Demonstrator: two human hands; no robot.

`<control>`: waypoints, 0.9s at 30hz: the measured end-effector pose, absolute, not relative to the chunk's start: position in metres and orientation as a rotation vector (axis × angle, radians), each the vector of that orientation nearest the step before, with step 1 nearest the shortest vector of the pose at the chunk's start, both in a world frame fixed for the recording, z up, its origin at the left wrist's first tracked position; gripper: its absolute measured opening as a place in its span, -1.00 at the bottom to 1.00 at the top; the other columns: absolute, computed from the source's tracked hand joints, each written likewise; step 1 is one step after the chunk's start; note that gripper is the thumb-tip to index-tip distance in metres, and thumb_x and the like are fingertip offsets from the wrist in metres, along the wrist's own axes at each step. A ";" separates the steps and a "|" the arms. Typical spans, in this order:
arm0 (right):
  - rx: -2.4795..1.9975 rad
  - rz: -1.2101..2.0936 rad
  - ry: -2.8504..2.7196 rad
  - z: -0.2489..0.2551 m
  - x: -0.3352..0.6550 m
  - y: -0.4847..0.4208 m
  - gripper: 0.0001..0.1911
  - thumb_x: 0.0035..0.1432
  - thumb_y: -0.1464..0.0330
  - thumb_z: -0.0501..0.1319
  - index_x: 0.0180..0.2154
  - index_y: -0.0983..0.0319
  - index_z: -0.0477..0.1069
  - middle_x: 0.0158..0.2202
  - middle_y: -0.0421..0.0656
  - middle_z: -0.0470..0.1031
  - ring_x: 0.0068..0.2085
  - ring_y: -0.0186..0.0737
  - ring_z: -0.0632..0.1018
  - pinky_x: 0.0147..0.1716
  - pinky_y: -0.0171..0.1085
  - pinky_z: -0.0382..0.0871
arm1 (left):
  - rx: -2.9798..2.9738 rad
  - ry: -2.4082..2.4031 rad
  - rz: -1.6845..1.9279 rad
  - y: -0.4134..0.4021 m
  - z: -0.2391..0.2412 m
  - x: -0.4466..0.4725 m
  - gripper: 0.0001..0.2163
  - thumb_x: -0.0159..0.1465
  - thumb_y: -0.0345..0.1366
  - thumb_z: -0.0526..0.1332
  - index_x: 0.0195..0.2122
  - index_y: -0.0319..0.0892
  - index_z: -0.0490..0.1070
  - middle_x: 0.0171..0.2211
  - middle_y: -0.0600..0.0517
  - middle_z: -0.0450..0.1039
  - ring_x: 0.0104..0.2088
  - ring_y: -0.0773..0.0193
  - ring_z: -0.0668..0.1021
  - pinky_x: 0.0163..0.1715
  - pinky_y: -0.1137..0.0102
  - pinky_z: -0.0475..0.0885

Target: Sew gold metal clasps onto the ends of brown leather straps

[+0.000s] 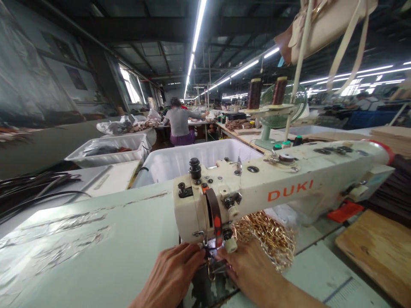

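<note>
The white sewing machine (231,192) stands before me with its head over the green tabletop. My left hand (173,271) lies left of the needle area, its fingers pressed together on a small dark strip (209,252) beneath the presser foot. From the right, my right hand (253,267) reaches in with curled fingers close to the same spot; what they grip is mostly hidden. A gold metal clasp (211,273) hangs between my hands, toward me from the needle. Beside it is a small greyish metal piece (221,268), too blurred to name.
A clear bag of gold clasps (268,239) lies behind my right hand. A wooden board (379,252) sits at the right. White bins (195,154) stand beyond the machine, near thread cones (254,95) and a green fan (279,107). A person (180,122) sits farther off.
</note>
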State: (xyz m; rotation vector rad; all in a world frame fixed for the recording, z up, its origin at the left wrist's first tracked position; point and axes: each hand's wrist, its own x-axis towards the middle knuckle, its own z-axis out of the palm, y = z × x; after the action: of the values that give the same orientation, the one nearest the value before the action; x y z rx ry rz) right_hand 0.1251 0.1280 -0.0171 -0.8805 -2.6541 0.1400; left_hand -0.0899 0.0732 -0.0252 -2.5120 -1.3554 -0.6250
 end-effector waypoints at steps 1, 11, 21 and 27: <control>-0.894 0.153 -2.647 -0.015 0.126 0.129 -0.88 0.20 0.48 0.21 -0.35 0.16 0.45 -0.34 -0.27 0.54 -0.35 -0.23 0.54 -0.39 -0.29 0.26 | -2.507 -1.355 -0.631 0.074 -0.026 -0.090 -0.75 0.41 -0.33 -0.07 -0.11 -0.11 0.39 -0.30 0.00 0.53 -0.39 0.18 0.56 -0.47 0.36 0.41; -0.851 0.117 -2.606 -0.010 0.126 0.134 -0.92 0.22 0.46 0.22 -0.36 0.22 0.43 -0.28 -0.24 0.47 -0.18 -0.22 0.45 -0.29 -0.30 0.29 | -2.503 -1.375 -0.691 0.077 -0.022 -0.090 -0.80 0.38 -0.35 -0.02 -0.17 -0.08 0.38 -0.39 0.08 0.50 -0.46 0.23 0.51 -0.52 0.37 0.32; -0.842 0.062 -2.628 -0.012 0.122 0.136 -0.83 0.25 0.51 0.11 -0.33 0.22 0.44 -0.23 -0.17 0.48 -0.10 -0.18 0.42 -0.22 -0.28 0.31 | -2.455 -1.377 -0.805 0.080 -0.024 -0.089 -0.73 0.41 -0.27 -0.07 -0.20 -0.06 0.44 -0.45 0.09 0.51 -0.51 0.24 0.52 -0.56 0.38 0.34; -0.793 0.043 -2.686 -0.007 0.116 0.136 -0.66 0.13 0.54 0.12 -0.05 0.18 0.37 -0.14 -0.13 0.50 -0.11 -0.11 0.45 -0.26 -0.23 0.34 | -2.592 -1.599 -0.866 0.086 -0.022 -0.100 -0.82 0.36 -0.19 0.11 -0.21 -0.04 0.51 -0.30 0.08 0.57 -0.33 0.29 0.59 -0.32 0.48 0.48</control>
State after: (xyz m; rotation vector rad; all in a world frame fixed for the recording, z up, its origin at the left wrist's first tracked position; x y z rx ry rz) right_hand 0.1158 0.1356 -0.0073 -0.7926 -2.6857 0.0433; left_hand -0.1005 0.0861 -0.0220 -2.5922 -1.5992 -0.8665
